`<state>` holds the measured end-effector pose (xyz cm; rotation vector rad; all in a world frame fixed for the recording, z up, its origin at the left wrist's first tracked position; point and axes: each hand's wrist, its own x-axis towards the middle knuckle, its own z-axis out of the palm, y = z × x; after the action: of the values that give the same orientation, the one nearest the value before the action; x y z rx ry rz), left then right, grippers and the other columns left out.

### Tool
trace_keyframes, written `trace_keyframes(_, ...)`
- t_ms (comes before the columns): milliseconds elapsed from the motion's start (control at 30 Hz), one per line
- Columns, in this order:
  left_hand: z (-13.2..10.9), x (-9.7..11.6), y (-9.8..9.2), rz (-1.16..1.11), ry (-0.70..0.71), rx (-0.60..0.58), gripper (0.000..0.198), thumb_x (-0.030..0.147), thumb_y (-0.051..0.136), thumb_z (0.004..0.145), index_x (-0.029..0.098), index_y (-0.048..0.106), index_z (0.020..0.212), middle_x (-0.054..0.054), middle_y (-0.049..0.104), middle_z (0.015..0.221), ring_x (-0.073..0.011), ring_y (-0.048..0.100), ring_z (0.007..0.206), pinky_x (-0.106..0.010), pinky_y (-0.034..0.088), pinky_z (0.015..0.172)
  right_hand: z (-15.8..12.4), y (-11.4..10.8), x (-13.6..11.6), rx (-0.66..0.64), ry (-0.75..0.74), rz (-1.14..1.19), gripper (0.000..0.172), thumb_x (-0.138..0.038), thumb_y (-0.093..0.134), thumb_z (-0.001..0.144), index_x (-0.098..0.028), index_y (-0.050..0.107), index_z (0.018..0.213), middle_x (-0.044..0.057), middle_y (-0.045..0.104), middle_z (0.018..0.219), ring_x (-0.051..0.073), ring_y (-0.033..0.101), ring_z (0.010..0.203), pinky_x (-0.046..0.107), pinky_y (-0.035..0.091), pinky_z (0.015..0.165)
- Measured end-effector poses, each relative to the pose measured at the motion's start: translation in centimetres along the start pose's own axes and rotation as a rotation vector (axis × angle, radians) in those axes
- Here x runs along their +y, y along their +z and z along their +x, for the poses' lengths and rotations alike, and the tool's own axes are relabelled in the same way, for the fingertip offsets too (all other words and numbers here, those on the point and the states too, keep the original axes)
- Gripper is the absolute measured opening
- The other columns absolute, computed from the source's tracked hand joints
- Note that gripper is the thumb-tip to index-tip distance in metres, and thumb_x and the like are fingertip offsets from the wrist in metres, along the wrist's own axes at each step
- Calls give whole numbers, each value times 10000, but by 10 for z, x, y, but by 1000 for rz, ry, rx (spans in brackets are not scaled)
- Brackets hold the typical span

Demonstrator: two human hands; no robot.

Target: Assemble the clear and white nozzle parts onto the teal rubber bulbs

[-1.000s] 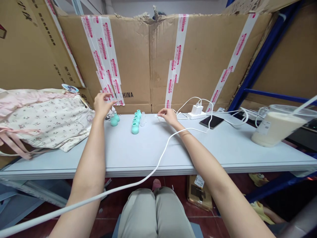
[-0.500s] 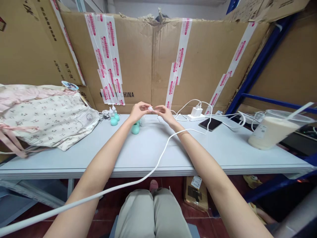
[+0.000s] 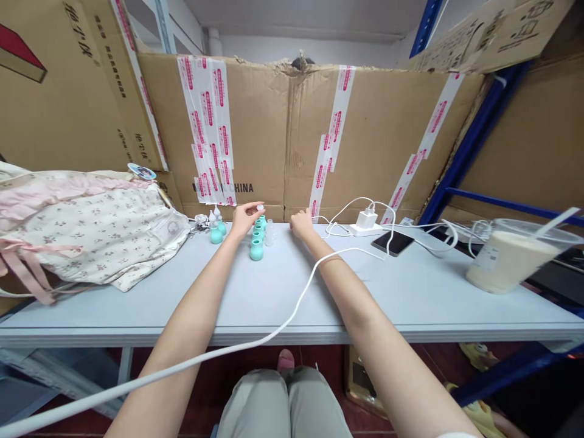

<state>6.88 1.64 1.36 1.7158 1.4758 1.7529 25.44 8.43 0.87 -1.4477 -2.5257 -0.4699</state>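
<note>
By the far end of the teal bottles (image 3: 256, 250), the left hand (image 3: 245, 219), now parted from the right hand (image 3: 301, 224), pinches a white piece (image 3: 260, 207), apparently its charge alone, while the latter curls inward, contents hidden.

The pale piece (image 3: 260, 207) in the left hand (image 3: 245, 219) is too small to be identified, the grip of the right hand (image 3: 301, 225) is hidden by its back, and the floral bag (image 3: 114, 222) is cut off by the left edge.
</note>
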Motion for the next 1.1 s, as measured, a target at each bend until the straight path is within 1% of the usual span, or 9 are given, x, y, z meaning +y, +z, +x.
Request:
trace_keyframes(167,2,-1,-2,59,35,4,415,359,688,656,149,708,1014,-36,653,702,-113,524,593,-220,437,523,1,7,1,17,22,34,207,-113,543,790,-134,736,864,171,699,953,267,578,1006,392,274,918)
trace_keyframes(267,1,3,-1,93,72,9,443,358,718,635,144,698,1022,-50,684,765,-122,552,642,-253,460,637,2,-3,6,34,39,100,164,-224,590,793,-197,739,856,109,717,926,253,597,976,381,308,887)
trace_keyframes(367,-3,11,4,178,116,-19,378,373,733,625,140,715,922,-56,694,760,-130,555,647,-265,441,661,-4,-22,14,124,55,438,182,-391,624,778,-267,734,855,16,726,864,188,622,870,312,363,803)
trace_keyframes(467,-8,21,14,275,174,-106,281,392,725,637,164,724,800,-38,692,730,-133,547,642,-259,414,641,-21,-36,19,217,46,814,261,-465,658,726,-242,732,841,-6,704,741,137,591,687,261,389,684)
trace_keyframes(533,-12,26,22,303,212,-166,259,385,725,644,177,726,798,-26,690,727,-132,544,650,-251,402,636,-34,-36,20,265,12,986,278,-462,684,695,-211,728,807,1,697,732,119,553,623,250,396,642)
trace_keyframes(633,-18,32,33,336,262,-223,232,366,722,659,188,726,808,-16,687,741,-129,535,660,-246,388,639,-49,-28,19,312,-34,1156,262,-439,693,685,-188,714,759,20,703,784,115,545,631,248,416,645)
trace_keyframes(833,-25,37,42,406,352,-229,208,377,714,684,203,722,799,-14,671,741,-134,521,678,-252,381,656,-59,-19,18,363,-26,1267,267,-437,709,670,-183,699,750,34,699,771,139,587,678,262,447,666)
trace_keyframes(1000,-27,37,44,444,363,-202,198,395,706,698,222,724,793,-13,665,724,-142,515,674,-263,379,654,-60,-22,22,305,-67,1297,273,-438,712,667,-179,710,754,41,706,768,154,609,723,280,452,710)
trace_keyframes(1100,-29,39,45,448,386,-183,196,400,688,720,220,720,789,-19,657,713,-150,514,677,-268,376,650,-61,-23,22,298,-40,1369,292,-454,715,655,-173,706,735,43,702,749,164,616,739,297,455,737)
